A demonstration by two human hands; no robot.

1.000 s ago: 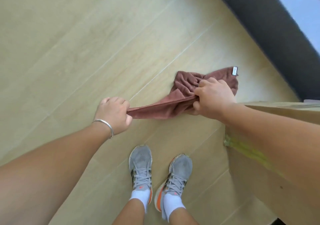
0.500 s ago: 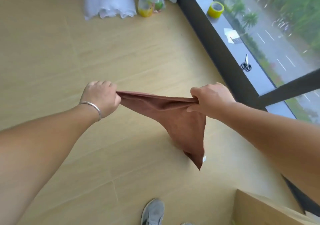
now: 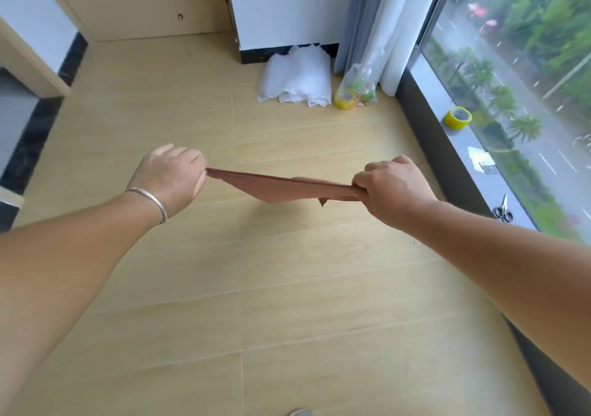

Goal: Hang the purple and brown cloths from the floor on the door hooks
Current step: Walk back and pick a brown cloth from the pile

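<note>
Head view shows the cloth (image 3: 281, 188) stretched in the air between the two grips, well above the floor (image 3: 287, 287). The left hand (image 3: 172, 175) pinches one end and the right hand (image 3: 393, 188) holds the other end in a closed fist. Both arms reach forward, knuckles up. I judge the step is carrying it to the hooks, which are not in view. To do it well, keep the edge tight between the grips, so that a hook catches it easily.
</note>
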